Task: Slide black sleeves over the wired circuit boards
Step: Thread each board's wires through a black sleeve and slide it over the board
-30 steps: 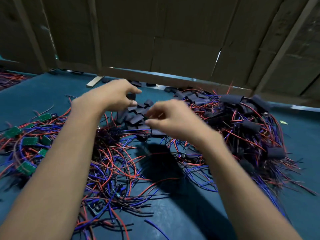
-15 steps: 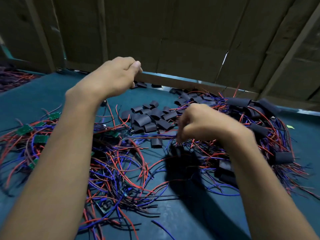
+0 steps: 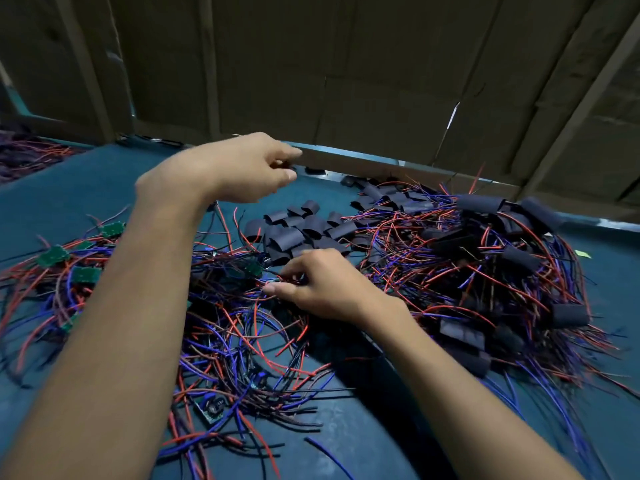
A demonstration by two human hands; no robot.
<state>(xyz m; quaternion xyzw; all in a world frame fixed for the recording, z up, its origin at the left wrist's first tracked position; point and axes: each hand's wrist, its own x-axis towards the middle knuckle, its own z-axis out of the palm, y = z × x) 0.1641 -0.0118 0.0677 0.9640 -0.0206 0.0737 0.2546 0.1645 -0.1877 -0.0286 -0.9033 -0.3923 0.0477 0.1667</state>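
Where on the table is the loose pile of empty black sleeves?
In the head view, the pile of empty black sleeves lies mid-table, just beyond the right hand, below the raised left hand, with the sleeved boards to its right.

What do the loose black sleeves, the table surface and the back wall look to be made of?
Loose black sleeves: matte, flattened tubing, probably heat-shrink plastic, curling softly. Table surface: teal mat, dull sheen, likely rubber or vinyl. Back wall: brown cardboard, creased and split.

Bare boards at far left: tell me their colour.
Green boards, clearest in the head view.
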